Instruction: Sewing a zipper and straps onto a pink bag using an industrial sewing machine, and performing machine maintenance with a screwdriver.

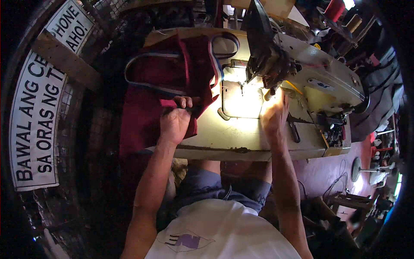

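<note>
My left hand point(175, 123) is closed on the edge of a maroon cloth point(148, 114) at the left of the sewing table. Something small and dark shows by its fingers; I cannot make out what it is. The cloth is trimmed with a striped white and blue tape point(148, 55) that loops up over it. My right hand point(274, 114) is by the lit needle area of the sewing machine point(319, 64), right of the needle plate point(242, 101). Glare and motion smear its fingers, so their hold is hidden.
Dark-handled scissors point(294, 130) lie just right of my right hand. A yellow stick-like thing point(294, 87) rests by the machine. A bobbin winder point(334, 125) sits at the table's right end. Thread spools point(335, 9) stand at the upper right. A lettered sign point(36, 125) hangs at left.
</note>
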The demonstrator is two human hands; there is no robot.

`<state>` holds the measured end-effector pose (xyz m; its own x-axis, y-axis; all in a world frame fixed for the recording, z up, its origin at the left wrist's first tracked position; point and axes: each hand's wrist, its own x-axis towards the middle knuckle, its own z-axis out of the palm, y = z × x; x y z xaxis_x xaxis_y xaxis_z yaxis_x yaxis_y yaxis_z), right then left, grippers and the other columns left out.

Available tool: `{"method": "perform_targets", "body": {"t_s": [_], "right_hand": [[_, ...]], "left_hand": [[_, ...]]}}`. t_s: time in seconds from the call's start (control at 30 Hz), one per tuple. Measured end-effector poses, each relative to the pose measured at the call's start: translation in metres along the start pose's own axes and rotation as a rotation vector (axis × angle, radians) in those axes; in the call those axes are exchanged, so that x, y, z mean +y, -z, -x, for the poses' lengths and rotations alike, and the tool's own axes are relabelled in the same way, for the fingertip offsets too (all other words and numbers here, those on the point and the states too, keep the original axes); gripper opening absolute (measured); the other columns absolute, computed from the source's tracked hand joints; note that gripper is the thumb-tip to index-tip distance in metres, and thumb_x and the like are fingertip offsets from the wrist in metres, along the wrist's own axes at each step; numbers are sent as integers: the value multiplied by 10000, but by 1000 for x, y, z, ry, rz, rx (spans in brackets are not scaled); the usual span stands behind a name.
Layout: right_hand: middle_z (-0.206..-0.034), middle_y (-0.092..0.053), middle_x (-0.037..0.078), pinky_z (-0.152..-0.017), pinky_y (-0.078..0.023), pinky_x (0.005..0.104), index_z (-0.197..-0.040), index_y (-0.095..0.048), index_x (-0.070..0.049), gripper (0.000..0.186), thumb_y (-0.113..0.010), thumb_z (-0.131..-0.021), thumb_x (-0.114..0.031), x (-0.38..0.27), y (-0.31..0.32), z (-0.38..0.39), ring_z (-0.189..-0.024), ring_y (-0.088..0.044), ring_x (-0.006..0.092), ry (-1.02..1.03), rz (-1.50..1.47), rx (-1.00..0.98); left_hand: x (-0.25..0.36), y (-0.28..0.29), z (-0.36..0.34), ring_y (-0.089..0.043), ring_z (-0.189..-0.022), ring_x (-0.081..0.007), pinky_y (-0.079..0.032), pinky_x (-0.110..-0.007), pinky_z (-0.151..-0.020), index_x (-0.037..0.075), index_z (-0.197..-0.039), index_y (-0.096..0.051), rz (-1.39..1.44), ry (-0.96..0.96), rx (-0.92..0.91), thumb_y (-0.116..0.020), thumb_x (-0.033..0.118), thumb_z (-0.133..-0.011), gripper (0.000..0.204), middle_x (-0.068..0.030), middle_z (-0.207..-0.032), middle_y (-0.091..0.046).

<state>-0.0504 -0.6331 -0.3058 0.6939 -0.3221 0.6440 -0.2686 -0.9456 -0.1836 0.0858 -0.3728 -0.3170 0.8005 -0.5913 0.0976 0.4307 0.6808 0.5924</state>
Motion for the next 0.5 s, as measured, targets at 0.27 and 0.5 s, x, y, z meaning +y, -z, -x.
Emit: {"method": "perform_targets", "body": {"t_s": [0.27, 0.5], "right_hand": [[-1212, -631, 152, -967, -499, 409, -1115, -668, -51, 351, -677, -764, -26, -83, 62, 43, -1156, -586, 331, 254, -983, -507], [-1144, -642, 138, -844, -524, 343, -1298, -526, -60, 494, -709, -839, -58, -101, 23, -10, -975, -647, 265, -55, -787, -207]], "left_hand": [[0, 7, -3, -502, -1102, -259, -321, -411, -1074, 61, -878, -480, -26, 52, -19, -499, -29, -747, 160, -90, -981, -500], [-2, -6, 1, -567, -1102, -271, -380, -437, -1080, 26, -911, -508, -427, -160, -161, -492, -34, -823, 108, -86, -978, -531]]}}
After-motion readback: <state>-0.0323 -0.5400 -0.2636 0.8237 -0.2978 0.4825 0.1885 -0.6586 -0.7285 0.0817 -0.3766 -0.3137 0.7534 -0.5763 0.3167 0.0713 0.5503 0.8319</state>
